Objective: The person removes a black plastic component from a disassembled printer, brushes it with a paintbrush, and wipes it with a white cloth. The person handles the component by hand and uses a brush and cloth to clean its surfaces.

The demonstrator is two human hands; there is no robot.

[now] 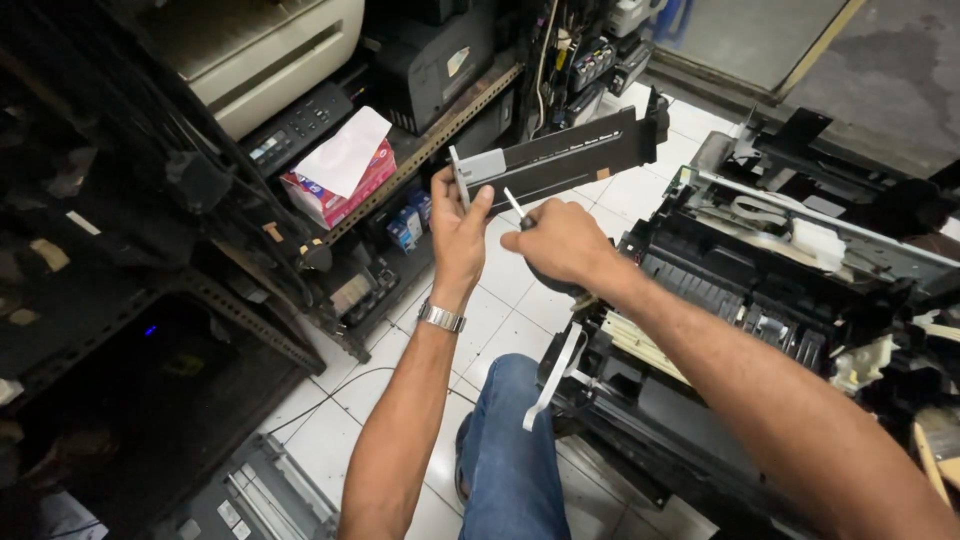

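My left hand (457, 228) grips the near end of a long black printer part with a grey end plate (560, 158), held out level above the floor. My right hand (562, 242) is closed on a thin screwdriver (513, 203), its metal shaft pointing up toward the part's grey end. A silver wristwatch (441, 318) sits on my left wrist. My knee in blue jeans (507, 440) is below the arms.
An opened, dismantled printer (760, 300) lies on the white tiled floor (520, 290) at right. A metal rack (420, 150) at left holds printers, a pink tissue box (340, 180) and small ink boxes. A grey panel (270, 495) lies at the lower left.
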